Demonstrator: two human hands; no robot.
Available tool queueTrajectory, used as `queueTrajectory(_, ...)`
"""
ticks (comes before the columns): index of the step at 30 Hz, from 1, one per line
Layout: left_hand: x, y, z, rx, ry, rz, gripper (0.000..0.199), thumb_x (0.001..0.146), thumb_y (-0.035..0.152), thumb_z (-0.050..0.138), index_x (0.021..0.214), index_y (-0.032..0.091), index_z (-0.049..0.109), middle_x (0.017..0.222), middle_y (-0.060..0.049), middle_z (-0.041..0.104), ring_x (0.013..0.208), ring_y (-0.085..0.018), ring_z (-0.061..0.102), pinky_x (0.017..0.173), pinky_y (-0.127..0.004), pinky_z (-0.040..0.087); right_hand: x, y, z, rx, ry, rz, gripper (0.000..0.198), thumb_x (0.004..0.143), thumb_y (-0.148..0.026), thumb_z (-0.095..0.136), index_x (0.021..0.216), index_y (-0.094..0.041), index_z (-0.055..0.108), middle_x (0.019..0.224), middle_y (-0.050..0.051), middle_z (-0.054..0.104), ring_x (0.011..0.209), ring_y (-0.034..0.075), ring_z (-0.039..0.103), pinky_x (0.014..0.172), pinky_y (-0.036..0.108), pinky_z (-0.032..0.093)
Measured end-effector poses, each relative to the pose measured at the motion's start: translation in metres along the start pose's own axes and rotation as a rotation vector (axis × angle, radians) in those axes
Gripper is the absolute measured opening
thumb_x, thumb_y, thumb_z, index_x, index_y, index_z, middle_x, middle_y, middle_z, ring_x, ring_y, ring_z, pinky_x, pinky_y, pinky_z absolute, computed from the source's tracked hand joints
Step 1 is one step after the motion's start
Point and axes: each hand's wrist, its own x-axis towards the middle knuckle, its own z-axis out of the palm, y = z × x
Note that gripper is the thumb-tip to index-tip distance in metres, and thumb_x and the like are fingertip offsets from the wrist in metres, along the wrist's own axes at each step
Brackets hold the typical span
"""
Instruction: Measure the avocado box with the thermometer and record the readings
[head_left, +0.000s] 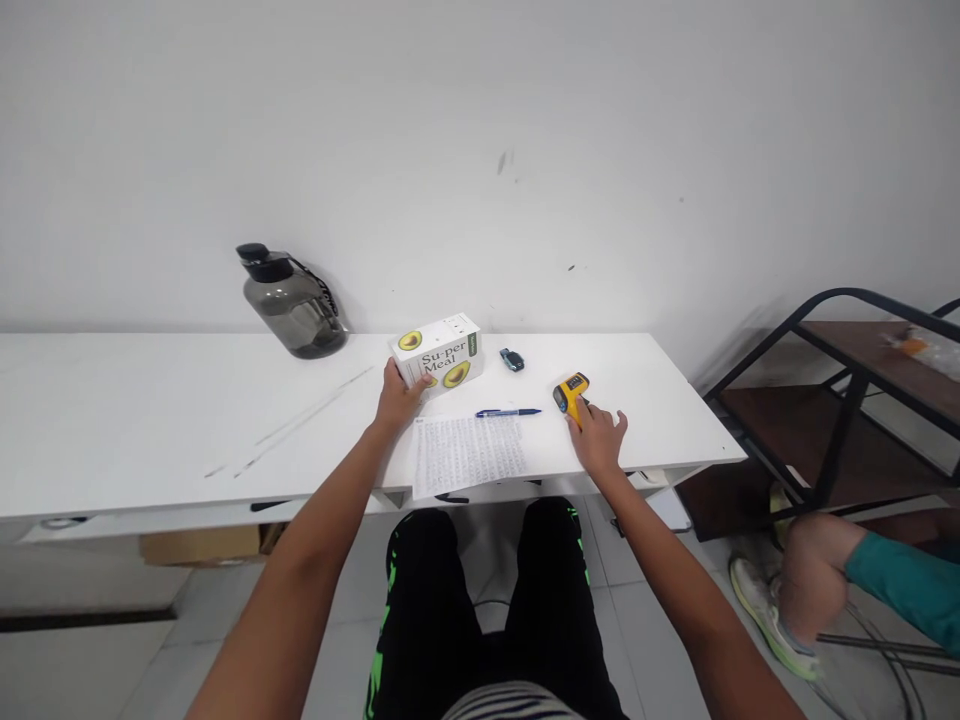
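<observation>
My left hand (400, 396) is wrapped round the left end of a white "Su-per Meal" box (444, 358) printed with avocados, which rests on the white table (150, 420). At the right, my right hand (598, 434) grips a yellow and black infrared thermometer (573, 392), its thumb and some fingers on the handle and the little finger sticking out. Between the hands lie a blue pen (508, 412) and a sheet of paper (469, 455) covered in handwriting, which overhangs the front edge. A small dark teal item (512, 359), its kind unclear, sits behind the pen.
A large grey water bottle (296, 310) stands against the wall at the back left. To the right is a dark metal-framed shelf (829, 430). Another person's bent leg (821, 570) shows at the lower right. Under the table is a cardboard box (202, 543).
</observation>
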Motion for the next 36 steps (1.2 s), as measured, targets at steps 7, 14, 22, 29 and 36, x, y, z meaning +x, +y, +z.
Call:
queueTrajectory(7,0.007,0.001,-0.006,0.093,-0.229,0.025,0.073,0.075,0.042,0.071,0.136,0.020,0.036,0.131,-0.012,0.058,0.118,-0.027,0.058,0.101,-0.044,0.046,0.001,0.000,0.003,0.006,0.056,-0.008,0.046,0.096,-0.038,0.040,0.134,-0.017,0.055,0.109,0.014,0.067,0.099,0.028,0.052,0.104,0.051,0.016)
queueTrajectory(14,-0.036,0.010,-0.024,0.531,0.007,-0.203,0.079,0.081,0.052,0.061,0.140,0.006,0.034,0.143,-0.027,0.043,0.137,-0.039,0.038,0.111,-0.055,0.032,-0.001,0.000,0.003,0.044,0.153,0.001,0.044,0.095,-0.039,0.041,0.127,-0.016,0.060,0.120,0.018,0.062,0.110,0.031,0.047,0.103,0.052,0.019)
queueTrajectory(22,-0.207,0.028,0.046,0.842,-0.372,0.695,0.058,0.092,0.041,0.050,0.144,0.018,0.037,0.145,-0.013,0.047,0.139,-0.029,0.036,0.115,-0.048,0.025,0.010,-0.050,-0.011,0.267,-0.276,-0.133,0.042,0.097,-0.024,0.033,0.132,-0.018,0.056,0.099,0.016,0.070,0.095,0.026,0.061,0.087,0.040,0.037)
queueTrajectory(29,-0.215,0.029,0.064,1.016,-0.508,0.750,0.056,0.087,0.035,0.058,0.139,0.021,0.044,0.137,-0.011,0.054,0.126,-0.028,0.048,0.109,-0.046,0.033,0.032,-0.066,-0.011,0.504,-0.388,-0.098,0.025,0.093,-0.029,0.045,0.107,-0.017,0.063,0.094,0.014,0.070,0.088,0.026,0.064,0.075,0.033,0.041)
queueTrajectory(36,-0.210,0.023,0.057,1.047,-0.389,0.703,0.038,0.083,0.015,0.054,0.121,0.017,0.058,0.126,-0.012,0.058,0.123,-0.028,0.049,0.113,-0.048,0.029,0.009,-0.067,-0.014,1.036,-0.355,-0.079,0.044,0.093,-0.060,0.036,0.097,-0.021,0.057,0.080,0.001,0.062,0.075,0.016,0.058,0.071,0.026,0.043)
